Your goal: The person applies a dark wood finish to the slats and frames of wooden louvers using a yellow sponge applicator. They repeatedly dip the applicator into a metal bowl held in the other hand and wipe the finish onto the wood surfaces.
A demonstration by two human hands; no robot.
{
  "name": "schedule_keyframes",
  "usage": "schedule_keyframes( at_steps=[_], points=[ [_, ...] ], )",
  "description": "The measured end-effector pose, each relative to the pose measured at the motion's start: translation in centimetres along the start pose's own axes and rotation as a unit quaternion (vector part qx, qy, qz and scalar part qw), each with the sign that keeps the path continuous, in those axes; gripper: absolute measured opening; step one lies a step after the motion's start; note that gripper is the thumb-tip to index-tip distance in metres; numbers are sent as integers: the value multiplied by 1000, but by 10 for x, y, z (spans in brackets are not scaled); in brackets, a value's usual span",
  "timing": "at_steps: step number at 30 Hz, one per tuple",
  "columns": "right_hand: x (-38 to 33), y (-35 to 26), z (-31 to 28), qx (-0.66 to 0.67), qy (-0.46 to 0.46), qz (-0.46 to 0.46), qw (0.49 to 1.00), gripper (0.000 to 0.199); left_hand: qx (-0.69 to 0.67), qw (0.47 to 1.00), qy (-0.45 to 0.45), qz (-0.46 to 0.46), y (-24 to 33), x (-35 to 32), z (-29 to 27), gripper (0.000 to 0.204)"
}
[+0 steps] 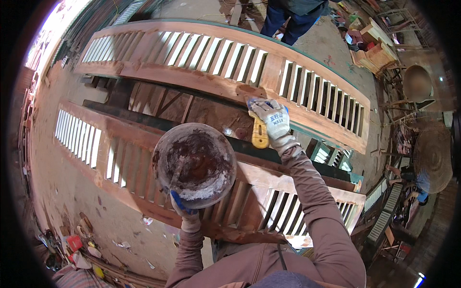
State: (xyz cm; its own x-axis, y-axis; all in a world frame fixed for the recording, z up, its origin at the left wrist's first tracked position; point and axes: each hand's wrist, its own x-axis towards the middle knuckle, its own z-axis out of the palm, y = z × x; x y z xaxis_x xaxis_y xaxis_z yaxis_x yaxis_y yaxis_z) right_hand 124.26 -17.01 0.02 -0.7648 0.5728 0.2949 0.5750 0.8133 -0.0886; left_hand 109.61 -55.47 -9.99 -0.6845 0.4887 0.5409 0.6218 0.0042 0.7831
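My right hand, in a white work glove, is closed round a yellow-handled putty knife. The handle points back toward me; its blade is hidden by the fingers. Those fingers are at the near rail of the far louvered wooden panel, beside a dark brown smear. My left hand, gloved with blue on the fingers, grips the near rim of a round bowl. Reddish-brown and whitish material coats the inside. A thin stick-like piece leans in the bowl, its lower end by my left fingers.
Below the bowl lies a second louvered panel. Dark supports show between the panels. Another person's legs are beyond the far panel. Wooden pieces are piled at far right, and clutter lies at lower left.
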Motion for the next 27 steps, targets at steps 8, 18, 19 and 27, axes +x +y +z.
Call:
schedule_keyframes(
  at_steps=[8, 18, 19, 27],
  points=[
    [12, 13, 8, -68, 39, 29, 996, 30, 5, 1000, -8, 5, -5, 14, 0, 77],
    [-131, 0, -63, 145, 98, 183, 967, 42, 19, 997, -68, -41, 0, 16, -3, 78],
    [-151, 8, -66, 114, 99, 196, 969, 42, -87, 985, -51, -142, 7, 16, -2, 80],
    [-209, 85, -76, -42, 141, 192, 970, 40, 23, 996, -74, -47, 1, 26, -11, 82]
  ],
)
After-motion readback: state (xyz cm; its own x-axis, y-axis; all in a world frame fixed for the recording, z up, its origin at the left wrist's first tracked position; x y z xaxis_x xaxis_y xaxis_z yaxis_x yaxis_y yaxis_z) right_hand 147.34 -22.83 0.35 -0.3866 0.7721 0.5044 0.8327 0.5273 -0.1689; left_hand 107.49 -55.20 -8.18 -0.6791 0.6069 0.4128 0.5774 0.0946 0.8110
